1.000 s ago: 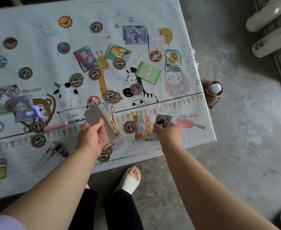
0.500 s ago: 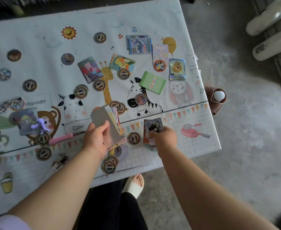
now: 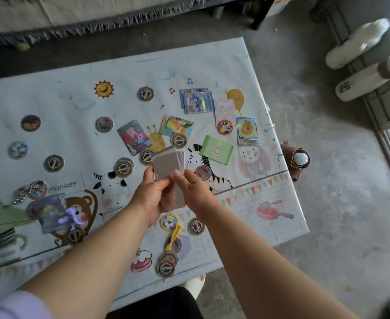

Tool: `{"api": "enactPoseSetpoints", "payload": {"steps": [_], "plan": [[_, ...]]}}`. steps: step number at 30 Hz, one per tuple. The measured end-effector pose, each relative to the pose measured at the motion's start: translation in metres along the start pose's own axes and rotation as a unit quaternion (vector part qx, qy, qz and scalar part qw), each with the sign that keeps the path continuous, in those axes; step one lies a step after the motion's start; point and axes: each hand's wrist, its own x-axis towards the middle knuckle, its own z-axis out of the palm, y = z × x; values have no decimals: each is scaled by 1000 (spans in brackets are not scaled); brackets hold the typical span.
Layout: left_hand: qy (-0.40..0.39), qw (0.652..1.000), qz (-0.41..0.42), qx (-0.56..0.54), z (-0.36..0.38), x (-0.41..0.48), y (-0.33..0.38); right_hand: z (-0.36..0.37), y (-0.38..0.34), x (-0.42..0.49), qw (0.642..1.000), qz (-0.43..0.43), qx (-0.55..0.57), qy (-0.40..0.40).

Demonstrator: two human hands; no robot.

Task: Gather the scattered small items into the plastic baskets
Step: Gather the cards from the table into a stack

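My left hand (image 3: 151, 198) holds a stack of cards (image 3: 167, 165) with grey backs up, above the middle of the table. My right hand (image 3: 192, 192) presses on the stack's right side, thumb on top. Loose cards lie beyond: a pink card (image 3: 133, 137), an orange-green card (image 3: 175, 125), blue cards (image 3: 197, 101), a bear card (image 3: 247, 131) and a green card (image 3: 216, 149). Several round discs (image 3: 54, 163) are scattered around. A yellow plastic fork (image 3: 174, 236) lies near the front edge. No basket is in view.
The table (image 3: 281, 226) has a cartoon animal cloth and ends at the right over a concrete floor. A brown bottle (image 3: 298, 160) stands off the right edge. A purple figure (image 3: 70, 218) on a card and a ball chain (image 3: 27, 192) lie at left.
My right hand lifted a card from the table's front right and brought it to the stack in my left hand. Both hands moved farther up the table. The camera tilted up.
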Motion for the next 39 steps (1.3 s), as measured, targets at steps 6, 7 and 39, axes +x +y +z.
{"api": "enactPoseSetpoints", "payload": {"steps": [6, 7, 39], "plan": [[-9, 1000, -16, 2, 0, 14, 37, -31, -34, 37, 964, -53, -189, 177], [-10, 1000, -18, 11, 0, 17, 42, -43, -37, 45, 940, -15, -272, 207], [65, 997, 22, -26, 94, 81, 39, -186, -43, 118, 874, 174, -331, 311]]}}
